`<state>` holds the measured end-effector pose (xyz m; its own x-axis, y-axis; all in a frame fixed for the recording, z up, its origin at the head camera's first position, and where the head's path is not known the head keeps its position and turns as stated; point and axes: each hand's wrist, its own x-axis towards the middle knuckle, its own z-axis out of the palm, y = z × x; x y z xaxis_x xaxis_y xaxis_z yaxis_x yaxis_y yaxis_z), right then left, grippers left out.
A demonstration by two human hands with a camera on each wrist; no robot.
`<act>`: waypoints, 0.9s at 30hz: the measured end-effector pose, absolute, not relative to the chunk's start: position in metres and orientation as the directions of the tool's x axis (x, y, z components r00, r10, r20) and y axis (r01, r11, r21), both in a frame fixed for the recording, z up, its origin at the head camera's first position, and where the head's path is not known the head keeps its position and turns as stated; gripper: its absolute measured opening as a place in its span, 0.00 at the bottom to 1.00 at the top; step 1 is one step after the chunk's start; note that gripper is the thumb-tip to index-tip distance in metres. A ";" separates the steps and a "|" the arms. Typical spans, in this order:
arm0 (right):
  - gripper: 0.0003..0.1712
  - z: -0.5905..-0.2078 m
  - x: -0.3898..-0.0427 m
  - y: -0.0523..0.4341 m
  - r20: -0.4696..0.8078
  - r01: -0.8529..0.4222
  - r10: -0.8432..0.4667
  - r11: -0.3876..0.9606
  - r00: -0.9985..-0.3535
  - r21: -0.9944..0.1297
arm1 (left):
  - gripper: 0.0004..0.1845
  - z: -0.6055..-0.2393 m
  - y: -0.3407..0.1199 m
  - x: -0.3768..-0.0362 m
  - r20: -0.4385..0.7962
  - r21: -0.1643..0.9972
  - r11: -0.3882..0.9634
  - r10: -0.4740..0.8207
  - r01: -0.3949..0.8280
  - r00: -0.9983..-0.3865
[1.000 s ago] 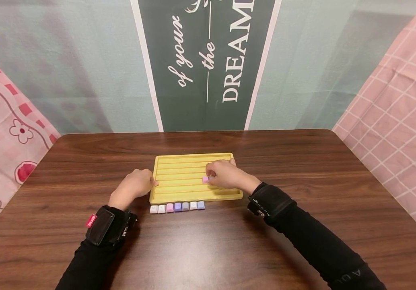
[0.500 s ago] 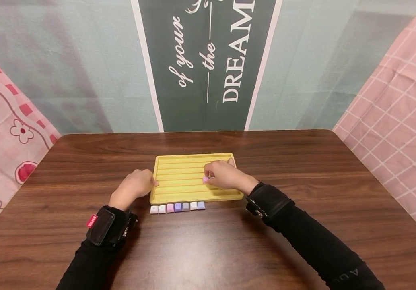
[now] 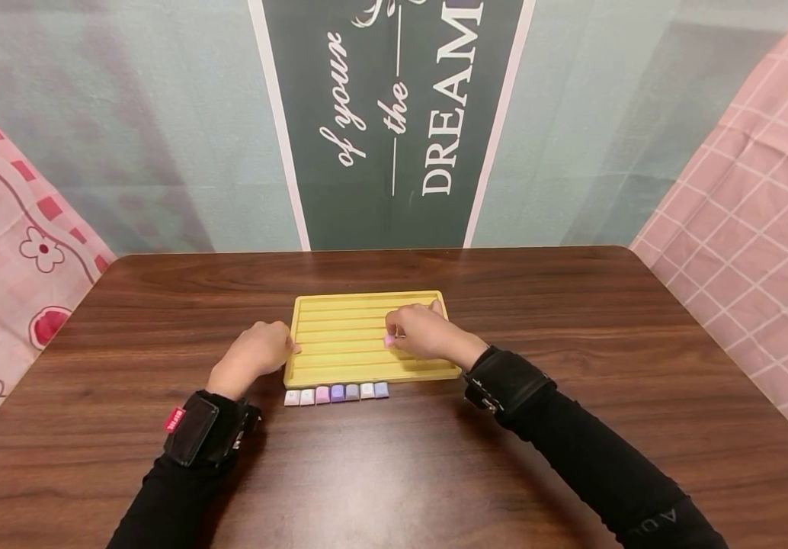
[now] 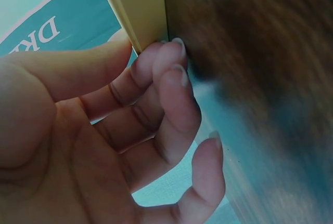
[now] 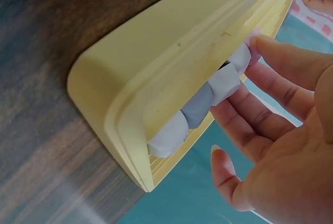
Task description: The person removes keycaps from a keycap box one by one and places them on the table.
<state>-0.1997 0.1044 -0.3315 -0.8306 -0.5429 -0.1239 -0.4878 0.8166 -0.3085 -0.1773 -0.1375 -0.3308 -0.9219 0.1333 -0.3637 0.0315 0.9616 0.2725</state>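
A yellow ridged tray (image 3: 339, 358) lies on the table between my hands. My left hand (image 3: 260, 349) grips its left edge, thumb on the rim (image 4: 117, 5) and curled fingers against the outer wall in the left wrist view. Over the tray's right half, my right hand (image 3: 424, 332) pinches a small pink keycap (image 3: 389, 341) between thumb and fingers. The right wrist view shows this pink keycap (image 5: 254, 47) at the end of a row in one tray channel, beside white keycaps (image 5: 225, 83) and a grey keycap (image 5: 197, 104). From the head view, my right hand hides most of that row.
Several white, pink, purple and grey keycaps (image 3: 337, 393) stand in a line along the tray's front edge. The brown wooden table (image 3: 380, 473) extends all around. Printed cloths (image 3: 195, 152) hang behind it and on both sides.
My right hand has shifted very slightly left and now covers more of the pink keycap in the head view. My left hand keeps its hold on the tray.
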 end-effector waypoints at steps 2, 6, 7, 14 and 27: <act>0.05 -0.332 -0.200 0.104 -0.125 -0.487 -0.541 0.819 -0.831 -0.305 | 0.12 -0.331 -0.137 -0.177 -0.365 0.269 0.963 0.131 0.030 -0.922; 0.05 -0.331 -0.199 0.104 -0.128 -0.487 -0.539 0.822 -0.832 -0.297 | 0.13 -0.332 -0.137 -0.178 -0.367 0.265 0.964 0.127 0.028 -0.922; 0.05 -0.331 -0.199 0.104 -0.127 -0.488 -0.540 0.821 -0.832 -0.296 | 0.13 -0.332 -0.137 -0.178 -0.365 0.264 0.964 0.127 0.028 -0.922; 0.06 -0.331 -0.198 0.105 -0.119 -0.497 -0.549 0.814 -0.827 -0.301 | 0.12 -0.332 -0.138 -0.177 -0.360 0.274 0.961 0.133 0.032 -0.924; 0.07 -0.331 -0.198 0.108 -0.078 -0.502 -0.550 0.804 -0.831 -0.319 | 0.12 -0.332 -0.138 -0.176 -0.366 0.278 0.960 0.122 0.017 -0.922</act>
